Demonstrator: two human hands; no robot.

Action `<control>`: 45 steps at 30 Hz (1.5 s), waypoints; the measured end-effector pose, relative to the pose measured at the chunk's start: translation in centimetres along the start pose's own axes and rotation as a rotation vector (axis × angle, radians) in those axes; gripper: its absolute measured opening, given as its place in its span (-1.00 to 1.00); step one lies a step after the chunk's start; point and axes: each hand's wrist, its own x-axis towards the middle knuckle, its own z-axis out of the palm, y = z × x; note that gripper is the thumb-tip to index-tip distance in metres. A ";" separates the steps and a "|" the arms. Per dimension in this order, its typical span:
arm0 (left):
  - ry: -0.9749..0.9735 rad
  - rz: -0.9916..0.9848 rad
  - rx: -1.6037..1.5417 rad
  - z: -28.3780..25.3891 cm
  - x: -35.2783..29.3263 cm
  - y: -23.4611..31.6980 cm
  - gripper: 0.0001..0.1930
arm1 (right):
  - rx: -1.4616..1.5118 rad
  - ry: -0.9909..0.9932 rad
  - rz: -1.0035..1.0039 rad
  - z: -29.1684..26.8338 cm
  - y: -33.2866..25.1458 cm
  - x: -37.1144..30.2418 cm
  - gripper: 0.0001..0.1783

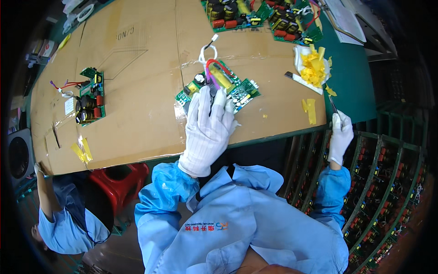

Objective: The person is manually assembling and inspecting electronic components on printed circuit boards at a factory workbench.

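In front of me on the cardboard lies a green circuit board point(238, 89) with red, purple and white wires and a yellow-wrapped part. My left hand point(207, 119), in a white striped glove, grips its near side, fingers over the components. That hand hides the near part of the board. Off to the right, at the table's front edge, my gloved right hand point(341, 137) is closed on a pair of dark tweezers point(333, 107). The tweezers point away from me. A small scrap of yellow tape point(331, 91) is at their tips; whether they grip it, I cannot tell.
Crumpled yellow tape point(314, 68) fills a white pad point(299, 57) at right, beside a dark-ended knife-like tool point(301, 82). Other circuit boards stand at left point(91, 100) and far right point(287, 23). Racks of boards point(374, 182) flank me; a co-worker point(68, 219) sits left near a red stool point(121, 187).
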 end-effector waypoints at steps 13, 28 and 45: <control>0.100 0.027 0.213 -5.0 -2.9 -8.8 -0.70 | -0.436 -0.370 -0.949 7.2 -8.5 3.7 -0.52; -0.054 -0.428 -0.133 -5.0 1.5 4.0 -0.18 | -0.394 -0.478 -1.062 10.5 -7.9 5.8 -0.72; -0.055 -0.093 0.059 -2.3 -0.8 2.2 -0.48 | 0.763 -1.427 0.058 12.5 -20.0 3.1 -0.59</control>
